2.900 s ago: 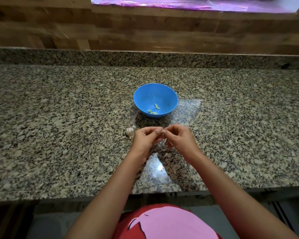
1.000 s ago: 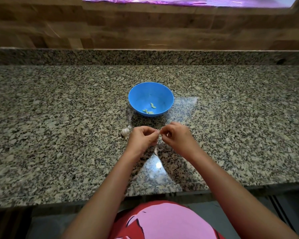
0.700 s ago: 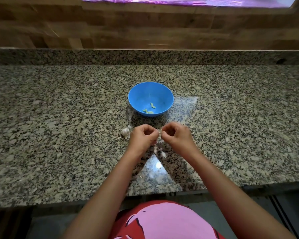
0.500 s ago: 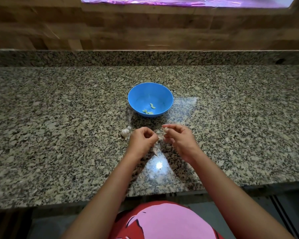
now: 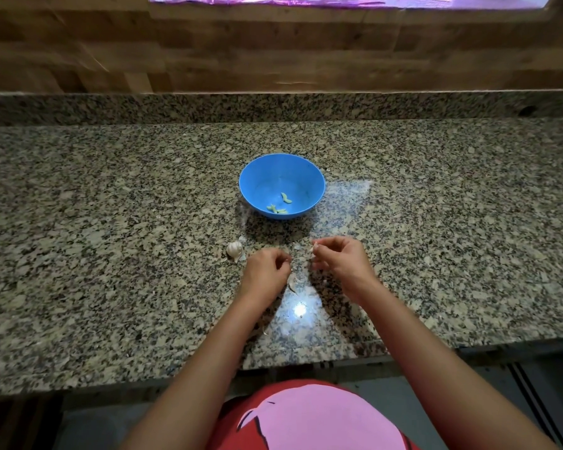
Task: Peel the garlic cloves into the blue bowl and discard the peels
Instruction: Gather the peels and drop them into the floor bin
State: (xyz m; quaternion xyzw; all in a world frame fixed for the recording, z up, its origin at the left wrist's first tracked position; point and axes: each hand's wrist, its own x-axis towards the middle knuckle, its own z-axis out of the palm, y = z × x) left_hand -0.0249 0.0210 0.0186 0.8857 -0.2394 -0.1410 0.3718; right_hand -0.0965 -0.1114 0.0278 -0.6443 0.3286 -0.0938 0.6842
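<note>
Hands parted — right hand (image 5: 342, 266) pinches a garlic piece (image 5: 314, 254); left hand (image 5: 266, 271) curled — contents unclear.

Bowl (image 5: 273, 172) behind garlic bulb (image 5: 234, 248), on counter (image 5: 111, 222)

Right hand (image 5: 342, 264) pinches a garlic piece (image 5: 313, 251); left hand (image 5: 267, 271) curls beside it.

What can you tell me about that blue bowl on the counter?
The blue bowl is round, smooth and plain, and looks like plastic. It stands upright and open on the speckled stone counter, near the middle. A few small pale pieces, probably peeled garlic, lie near its bottom. Its dark shadow falls toward the person. The left hand and right hand are nearer the person and do not touch it.
</note>
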